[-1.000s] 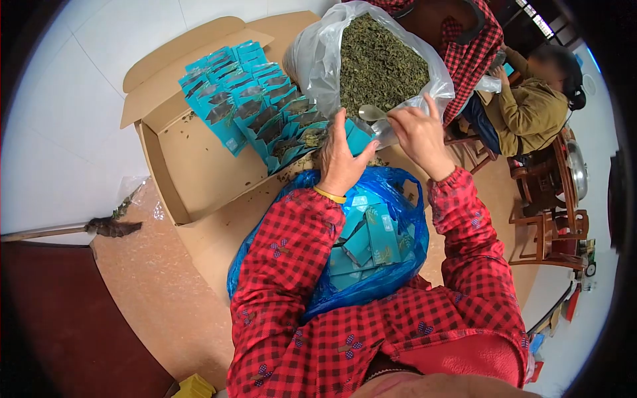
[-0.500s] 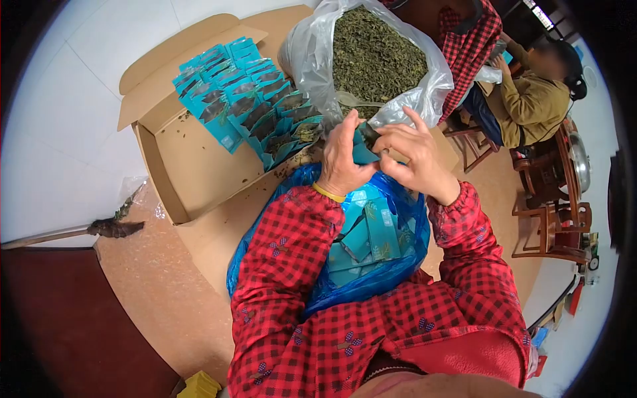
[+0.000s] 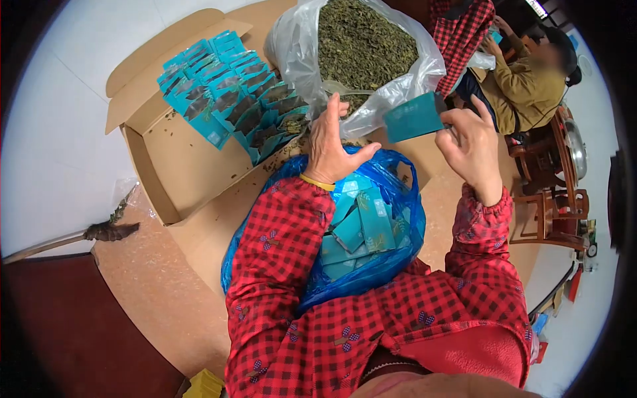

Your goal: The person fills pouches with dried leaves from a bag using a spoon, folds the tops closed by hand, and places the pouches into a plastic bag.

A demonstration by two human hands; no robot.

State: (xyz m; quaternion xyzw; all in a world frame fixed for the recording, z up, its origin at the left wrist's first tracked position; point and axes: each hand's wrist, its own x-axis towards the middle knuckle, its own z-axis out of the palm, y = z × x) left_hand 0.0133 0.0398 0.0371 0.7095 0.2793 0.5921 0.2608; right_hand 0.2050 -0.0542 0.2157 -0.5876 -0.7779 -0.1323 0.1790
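Observation:
A small teal paper packet [image 3: 413, 119] is pinched at its right end by my right hand [image 3: 471, 144], its dark mouth facing that hand. To its left, my left hand [image 3: 330, 146] is empty, with thumb and fingers spread apart. Just beyond both hands stands a clear plastic bag [image 3: 298, 50] full of dried, dark green leaves [image 3: 365, 46] that look like tea. Below my hands, between my forearms, a blue plastic bag [image 3: 405, 249] holds several flat teal packets [image 3: 376, 222].
An open cardboard box [image 3: 149, 172] at the left holds rows of upright teal packets [image 3: 229, 93] with open tops. Crumbs lie around it. A broom [image 3: 109, 231] is at far left. Another person [image 3: 524, 89] sits at upper right near wooden chairs [image 3: 551, 215].
My hands have come apart. The right hand has carried the teal packet to the right, and the left hand has let go and opened. The view has shifted slightly.

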